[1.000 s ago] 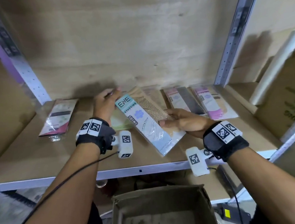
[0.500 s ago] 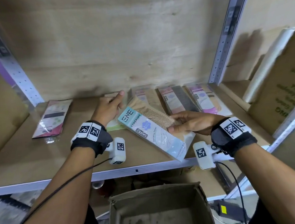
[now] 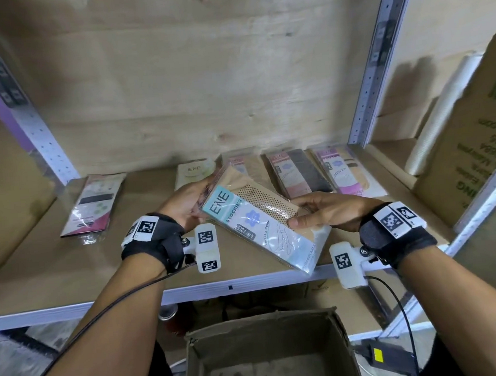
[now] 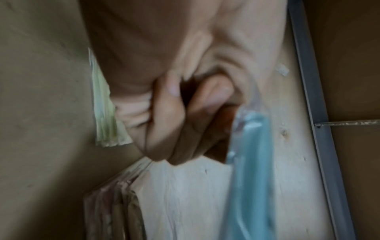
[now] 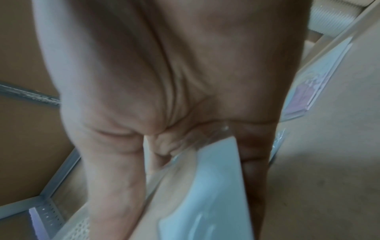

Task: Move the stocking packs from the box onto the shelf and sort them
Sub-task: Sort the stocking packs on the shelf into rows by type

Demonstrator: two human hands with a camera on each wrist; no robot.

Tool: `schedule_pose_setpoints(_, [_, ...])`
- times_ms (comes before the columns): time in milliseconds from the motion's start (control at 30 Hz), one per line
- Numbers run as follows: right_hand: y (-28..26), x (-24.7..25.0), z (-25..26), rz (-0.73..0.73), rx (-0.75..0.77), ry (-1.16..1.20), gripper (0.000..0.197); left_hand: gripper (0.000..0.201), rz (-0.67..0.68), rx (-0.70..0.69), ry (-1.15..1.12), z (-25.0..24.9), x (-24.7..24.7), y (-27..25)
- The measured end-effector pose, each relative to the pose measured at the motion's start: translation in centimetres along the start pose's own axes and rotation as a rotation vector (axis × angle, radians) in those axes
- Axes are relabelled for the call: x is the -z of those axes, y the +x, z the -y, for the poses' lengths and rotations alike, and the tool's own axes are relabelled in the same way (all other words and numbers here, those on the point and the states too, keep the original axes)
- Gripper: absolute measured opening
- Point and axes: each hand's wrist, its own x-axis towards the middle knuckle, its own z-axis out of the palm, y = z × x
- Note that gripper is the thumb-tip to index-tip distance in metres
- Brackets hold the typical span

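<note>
I hold a light-blue ENE stocking pack (image 3: 259, 231) with beige mesh showing, slanted above the front of the wooden shelf (image 3: 39, 263). My left hand (image 3: 192, 199) grips its upper left end, fingers curled at the pack's edge (image 4: 251, 162). On the lower right part, my right hand (image 3: 305, 216) pinches it, thumb on top; the pack's pale blue face (image 5: 205, 186) fills the right wrist view. A pale green ENE pack (image 3: 193, 174) lies on the shelf behind my left hand. The cardboard box (image 3: 195, 367) stands below the shelf, and the part in view holds nothing.
A pink and black pack (image 3: 94, 206) lies at the shelf's left. Three more packs (image 3: 296, 175) lie side by side at the back right. Metal uprights (image 3: 366, 89) frame the bay. A white roll (image 3: 437, 119) and a printed carton (image 3: 481, 145) stand to the right.
My left hand left the green pack on the shelf and took the blue pack's upper end. The pack came forward and lower, held by both hands.
</note>
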Motion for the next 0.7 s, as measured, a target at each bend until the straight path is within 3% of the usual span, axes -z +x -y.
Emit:
schedule_pose_setpoints(133, [-0.6,0.6,0.0,-0.022,0.016,0.019,0.035,0.051,-0.112,0.045,-0.183,0.3,0.1,1.1])
schedule_pose_setpoints(233, [-1.1,1.2,-0.3,-0.117,0.048,0.071,0.034,0.065,-0.125,0.06,-0.367,0.3,-0.2,1.7])
schedule_pose_setpoints(300, [-1.3,1.8,-0.5,-0.214,0.083,0.125,0.034,0.07,-0.082,0.036,-0.305,0.1,-1.1,1.9])
schedule_pose_setpoints(500, [-1.5,3.7,-0.3,-0.495,0.131,0.26,0.039,0.06,0.161,-0.04,-0.001,-0.7,-7.6,2.3])
schedule_pose_setpoints(600, [-1.9,5.0,-0.4,-0.583,0.136,0.293,0.036,0.043,0.138,-0.107,0.079,-1.4,-11.3,3.6])
schedule_pose_setpoints(700, [-2.4,6.8,-0.5,-0.714,0.109,0.297,0.033,0.04,0.046,-0.164,0.143,-2.5,-14.9,5.4])
